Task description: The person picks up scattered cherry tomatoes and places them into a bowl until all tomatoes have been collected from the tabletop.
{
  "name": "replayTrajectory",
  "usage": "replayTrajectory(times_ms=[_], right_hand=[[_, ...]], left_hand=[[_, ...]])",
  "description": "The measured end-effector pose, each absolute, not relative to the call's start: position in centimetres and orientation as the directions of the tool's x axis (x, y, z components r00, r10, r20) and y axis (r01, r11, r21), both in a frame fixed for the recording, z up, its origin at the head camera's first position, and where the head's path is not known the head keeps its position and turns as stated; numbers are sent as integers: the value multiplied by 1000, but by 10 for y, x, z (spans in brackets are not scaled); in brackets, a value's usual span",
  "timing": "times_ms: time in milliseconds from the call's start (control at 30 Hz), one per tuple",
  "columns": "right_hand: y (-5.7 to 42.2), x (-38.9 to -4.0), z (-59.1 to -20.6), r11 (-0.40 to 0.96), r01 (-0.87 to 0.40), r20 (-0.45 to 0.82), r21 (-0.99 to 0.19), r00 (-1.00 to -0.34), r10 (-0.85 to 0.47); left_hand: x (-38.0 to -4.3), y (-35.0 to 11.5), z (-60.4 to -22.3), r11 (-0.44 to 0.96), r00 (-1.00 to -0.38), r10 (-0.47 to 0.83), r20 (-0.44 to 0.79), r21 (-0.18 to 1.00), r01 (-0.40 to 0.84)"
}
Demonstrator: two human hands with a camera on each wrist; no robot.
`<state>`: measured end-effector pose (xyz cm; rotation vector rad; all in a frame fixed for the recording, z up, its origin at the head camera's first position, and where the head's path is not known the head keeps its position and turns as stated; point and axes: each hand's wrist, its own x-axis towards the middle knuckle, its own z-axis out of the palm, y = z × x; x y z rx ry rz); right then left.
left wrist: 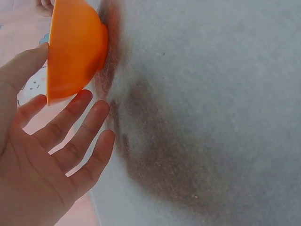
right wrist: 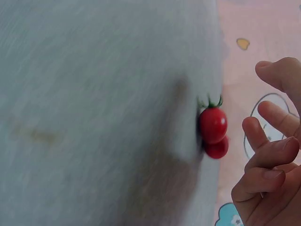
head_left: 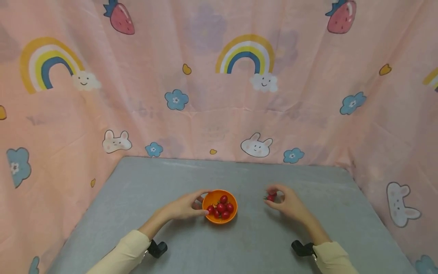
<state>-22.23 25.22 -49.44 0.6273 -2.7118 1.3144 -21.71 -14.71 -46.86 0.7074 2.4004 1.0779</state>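
Observation:
An orange bowl (head_left: 208, 219) holding several cherry tomatoes (head_left: 221, 207) stands on the grey table. My left hand (head_left: 186, 205) lightly holds its left side, thumb at the near rim and forefinger at the far rim. In the left wrist view the bowl (left wrist: 75, 52) is seen side-on, with the remaining fingers (left wrist: 84, 143) spread loosely beside it. My right hand (head_left: 289, 201) arches around two cherry tomatoes (head_left: 271, 197) on the table to the right. In the right wrist view its fingers are apart from the nearer tomato (right wrist: 213, 125), which has a green stalk; another tomato (right wrist: 217, 148) sits partly behind it.
The grey table (head_left: 253, 243) reaches back to a pink curtain (head_left: 205, 125) with rainbows, rabbits and flowers, which hangs around its back and sides. Black devices (head_left: 157, 249) are strapped at both wrists, below cream sleeves (head_left: 126, 247).

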Motion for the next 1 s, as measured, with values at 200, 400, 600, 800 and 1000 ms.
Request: replayTrajectory(times_ms=[200, 400, 600, 800, 1000], right_hand=[[264, -217, -500, 589, -382, 236, -712, -920, -312], [269, -212, -503, 618, -383, 237, -686, -921, -308], [269, -213, -503, 665, -304, 152, -682, -948, -278], [265, -214, -505, 667, -276, 140, -692, -958, -251], [262, -218, -512, 645, -317, 205, -695, -948, -246]], left_hand=[[-217, -146, -469, 556, -778, 610, -152, 782, 283], [-216, -145, -468, 553, -773, 616, -150, 781, 289], [-216, -145, -470, 555, -776, 614, -147, 779, 292], [-216, -145, -470, 561, -779, 609, -149, 776, 290], [-216, -146, -470, 562, -777, 612, -147, 771, 298]])
